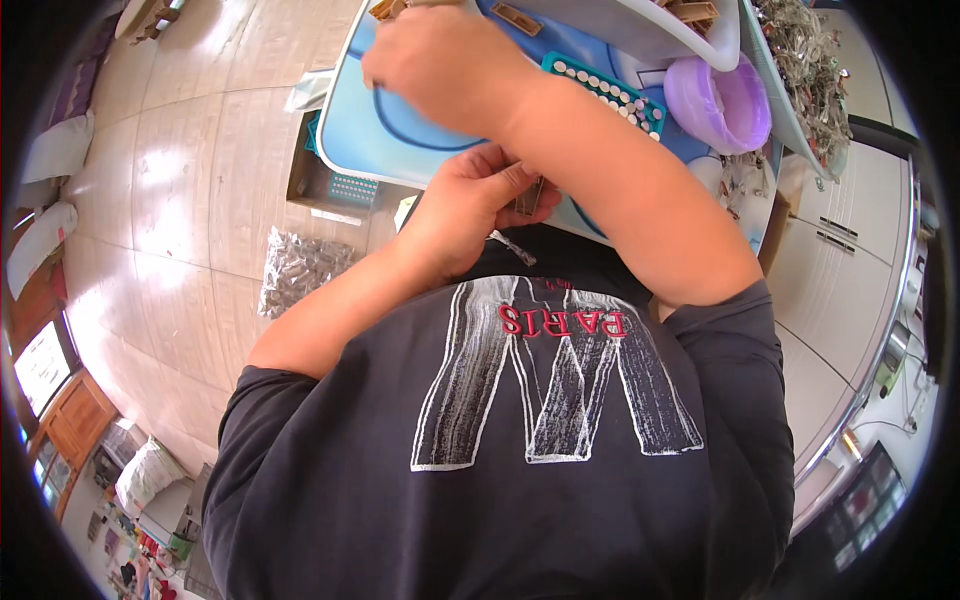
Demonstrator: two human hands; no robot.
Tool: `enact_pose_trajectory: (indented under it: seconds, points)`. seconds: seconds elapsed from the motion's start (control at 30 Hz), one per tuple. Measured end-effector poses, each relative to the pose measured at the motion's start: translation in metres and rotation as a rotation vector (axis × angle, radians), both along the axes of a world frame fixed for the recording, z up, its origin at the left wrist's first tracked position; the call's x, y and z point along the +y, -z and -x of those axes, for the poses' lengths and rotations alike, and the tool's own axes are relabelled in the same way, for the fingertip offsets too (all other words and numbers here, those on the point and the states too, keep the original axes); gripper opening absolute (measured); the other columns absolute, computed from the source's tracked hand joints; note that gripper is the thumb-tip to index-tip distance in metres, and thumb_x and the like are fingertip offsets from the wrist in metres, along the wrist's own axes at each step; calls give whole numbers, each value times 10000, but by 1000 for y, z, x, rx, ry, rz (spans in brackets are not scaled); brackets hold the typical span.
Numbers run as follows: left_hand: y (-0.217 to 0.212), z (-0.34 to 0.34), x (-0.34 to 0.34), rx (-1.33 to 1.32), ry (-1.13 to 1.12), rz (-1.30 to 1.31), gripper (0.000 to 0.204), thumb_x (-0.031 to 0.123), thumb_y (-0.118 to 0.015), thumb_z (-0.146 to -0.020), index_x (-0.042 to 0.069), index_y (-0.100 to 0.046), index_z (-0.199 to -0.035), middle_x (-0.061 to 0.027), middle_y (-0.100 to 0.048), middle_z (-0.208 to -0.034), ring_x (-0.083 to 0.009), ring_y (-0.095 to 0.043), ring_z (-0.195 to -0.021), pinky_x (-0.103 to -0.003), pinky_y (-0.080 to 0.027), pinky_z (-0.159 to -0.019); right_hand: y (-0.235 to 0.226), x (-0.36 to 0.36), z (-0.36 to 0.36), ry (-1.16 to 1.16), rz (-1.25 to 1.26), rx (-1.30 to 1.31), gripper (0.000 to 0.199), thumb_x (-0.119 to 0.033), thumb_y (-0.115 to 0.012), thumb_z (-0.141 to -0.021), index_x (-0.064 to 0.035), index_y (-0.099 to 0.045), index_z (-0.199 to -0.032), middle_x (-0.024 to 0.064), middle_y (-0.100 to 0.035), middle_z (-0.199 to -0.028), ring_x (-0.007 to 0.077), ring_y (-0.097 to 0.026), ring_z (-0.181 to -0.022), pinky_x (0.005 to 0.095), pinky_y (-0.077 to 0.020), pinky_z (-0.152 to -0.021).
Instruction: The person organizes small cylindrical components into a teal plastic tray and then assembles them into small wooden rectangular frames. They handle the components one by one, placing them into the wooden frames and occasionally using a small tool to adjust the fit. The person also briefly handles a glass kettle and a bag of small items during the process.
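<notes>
My left hand (465, 205) is close to my chest at the table's near edge, pinching a small brown wooden clip piece (528, 196) between its fingertips. A thin metal spring wire (512, 247) shows just below that hand. My right hand (435, 65) reaches across over the light blue table (375, 140) to its far left part, back of the hand up and fingers curled down. A few brown wooden pieces (385, 9) lie at its fingertips; whether it grips one is hidden.
A teal tray of white pegs (610, 90), a purple bowl (722, 108), a white tray holding brown pieces (650, 35) and a heap of metal springs (805, 60) are on the table. On the floor are a cardboard box (318, 185) and a clear bag of pieces (300, 268).
</notes>
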State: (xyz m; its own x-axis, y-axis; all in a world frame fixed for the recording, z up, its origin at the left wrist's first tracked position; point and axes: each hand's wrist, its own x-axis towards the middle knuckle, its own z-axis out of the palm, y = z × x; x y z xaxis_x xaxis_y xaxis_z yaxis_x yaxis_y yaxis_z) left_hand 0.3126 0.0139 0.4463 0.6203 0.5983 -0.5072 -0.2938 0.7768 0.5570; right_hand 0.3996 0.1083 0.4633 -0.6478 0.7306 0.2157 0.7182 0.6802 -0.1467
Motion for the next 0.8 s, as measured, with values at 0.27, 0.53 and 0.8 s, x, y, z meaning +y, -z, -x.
enact_pose_trajectory:
  seconds: [0.27, 0.53, 0.8]
  points:
    - [-9, -6, 7, 12, -36, -15, 220, 184, -520, -943, -12, -545, -1038, -91, -634, -957, -167, -627, -880, -319, -527, -814, -29, -79, -79, 424, 688, 1355, 188, -61, -609, -826, -39, -622, -1012, 32, -635, -904, 147, -598, -838, 284, -484, -764]
    - [-9, -29, 1, -32, 73, -54, 241, 209, -518, -939, 0, -532, -1059, -87, -629, -983, -131, -627, -877, -316, -534, -819, 9, -154, -98, 636, 514, 1198, 298, -126, -636, -852, 7, -577, -1112, 76, -587, -1039, 135, -544, -881, 256, -458, -757]
    - [-19, -42, -1, 36, 122, -13, 196, 185, -563, -917, 6, -547, -996, -73, -621, -907, -139, -618, -803, -295, -547, -730, -4, -168, -109, 523, 296, 804, 595, -204, -800, -676, -7, -545, -1176, 118, -535, -1108, 213, -562, -892, 315, -489, -778]
